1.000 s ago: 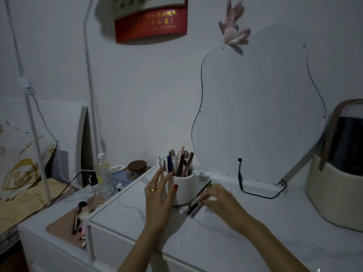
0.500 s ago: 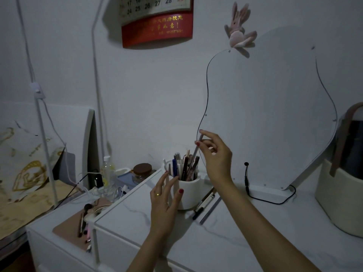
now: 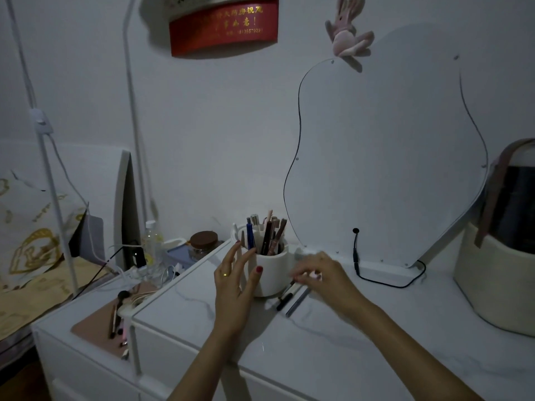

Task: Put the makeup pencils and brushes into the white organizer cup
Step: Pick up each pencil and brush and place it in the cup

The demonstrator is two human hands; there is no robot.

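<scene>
Now, cup (image 3: 270, 273): on the tabletop (image 3: 347, 342), holding upright pencils (image 3: 267, 235)
Left hand (image 3: 234, 287): fingers spread, beside the cup's left wall
Right hand (image 3: 324, 274): blurred, grip unclear, over two loose pencils (image 3: 291, 298) lying just right of the cup

Item count, dresser top

1 white organizer cup (image 3: 270, 274), holding roughly 8 upright pencils and brushes (image 3: 267, 237) (they overlap, so the count is approximate). 2 loose pencils (image 3: 291, 298) on the marble-pattern top (image 3: 333, 342) beside the cup. 2 hands: left hand (image 3: 234, 280), right hand (image 3: 324, 273). 1 mirror (image 3: 385, 157). 1 brown-lidded jar (image 3: 203, 244). 1 clear bottle (image 3: 152, 244).
</scene>
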